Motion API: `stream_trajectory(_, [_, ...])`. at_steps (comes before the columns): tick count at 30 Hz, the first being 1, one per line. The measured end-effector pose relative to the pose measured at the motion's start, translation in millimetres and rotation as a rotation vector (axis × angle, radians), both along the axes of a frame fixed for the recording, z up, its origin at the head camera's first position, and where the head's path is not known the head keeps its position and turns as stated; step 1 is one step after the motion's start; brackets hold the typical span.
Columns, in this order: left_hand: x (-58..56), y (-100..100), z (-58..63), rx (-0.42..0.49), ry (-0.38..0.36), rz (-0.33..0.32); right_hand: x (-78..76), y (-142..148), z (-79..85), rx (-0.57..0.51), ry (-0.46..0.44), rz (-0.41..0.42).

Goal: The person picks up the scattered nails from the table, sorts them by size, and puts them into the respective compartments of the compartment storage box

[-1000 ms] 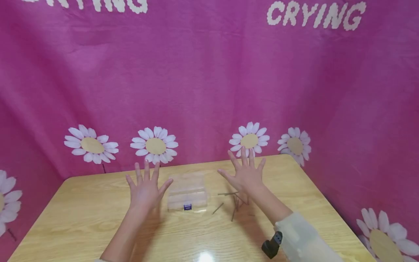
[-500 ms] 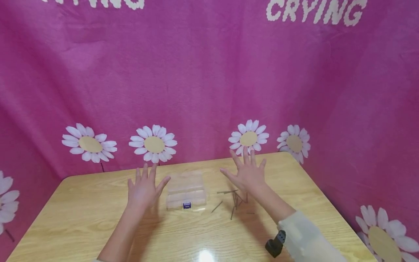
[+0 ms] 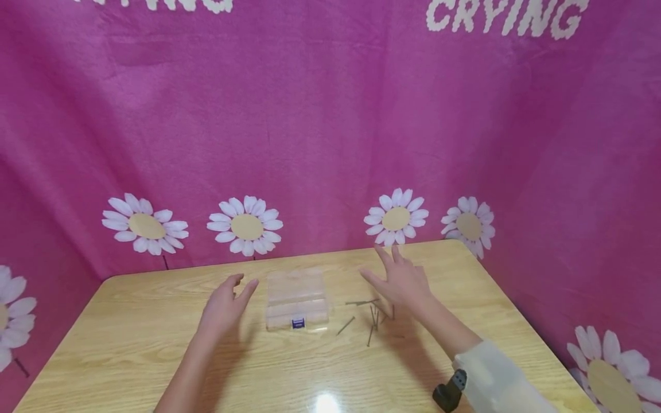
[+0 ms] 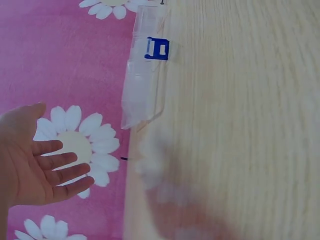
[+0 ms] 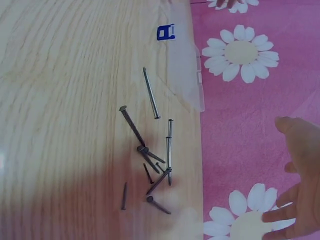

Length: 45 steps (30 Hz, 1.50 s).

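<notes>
- Well, both of the person's bare hands hang above a pale wood-grain table [image 3: 289,370], one on each side of a low, clear plastic box.
- The left hand [image 3: 223,310] is just to the left of that box, its thumb well apart from the fingers, which bend loosely; the left wrist view shows the palm bare and the fingertips free.
- The right hand [image 3: 406,285] is beyond and slightly to the right of a scatter of dark and silvery metal nails [image 5: 133,126], thumb and fingers apart and relaxed, gripping nothing.
- The low, clear plastic box [image 3: 298,291] sits between the two hands, towards the back of the table, with a small blue plastic clasp [image 3: 298,323] on its near side.
- The nails lie on the table to the right of the box, several crossing or touching one another, a few lying separately; one bright, long nail points towards the box without touching it.
- A soft shadow falls on the wood below each hand.
- A pale, light-coloured sleeve [image 3: 498,376] covers the right forearm, and a small black device [image 3: 450,391] sits by its cuff.
- Behind the table I see a magenta cloth curtain [image 3: 310,126] printed with white-petalled, yellow-centred daisies [image 3: 246,227] and, higher up, white scalloped lettering [image 3: 508,17] that reads CRYING on the right side.
</notes>
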<state>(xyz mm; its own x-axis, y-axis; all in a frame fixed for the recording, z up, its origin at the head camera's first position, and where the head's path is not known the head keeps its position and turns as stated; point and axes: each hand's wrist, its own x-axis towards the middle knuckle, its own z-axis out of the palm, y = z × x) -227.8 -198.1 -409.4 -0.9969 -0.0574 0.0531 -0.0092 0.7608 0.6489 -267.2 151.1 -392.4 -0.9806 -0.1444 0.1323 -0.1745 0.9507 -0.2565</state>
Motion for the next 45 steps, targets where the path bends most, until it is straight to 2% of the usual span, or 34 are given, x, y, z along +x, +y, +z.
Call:
stream_trajectory(7, [0.5, -1, -17.8, 0.14, -0.037, 0.009, 1.5, 6, -8.1, -0.073, -0.027, 0.041])
stream_trajectory(14, [-4.2, 3, -37.5, 0.41, -0.092, 0.044, 5.0, 8, -18.1, -0.134, -0.066, 0.054])
stream_trajectory(17, [-5.7, 6, -46.4, 0.473, -0.107, 0.067, 7.5, 8, -22.6, -0.149, -0.078, 0.055])
stream_trajectory(22, [-6.0, 10, -57.2, 0.474, -0.106, 0.083, 11.2, 8, -31.2, -0.157, -0.078, 0.069])
stream_trajectory(30, [-8.9, 15, -66.6, 0.48, -0.117, 0.105, 12.3, 11, -43.0, -0.173, -0.076, 0.084])
stream_trajectory(45, [-6.8, 22, -69.4, 0.518, -0.101, 0.11, 10.1, 19, -56.7, -0.33, -0.12, 0.05])
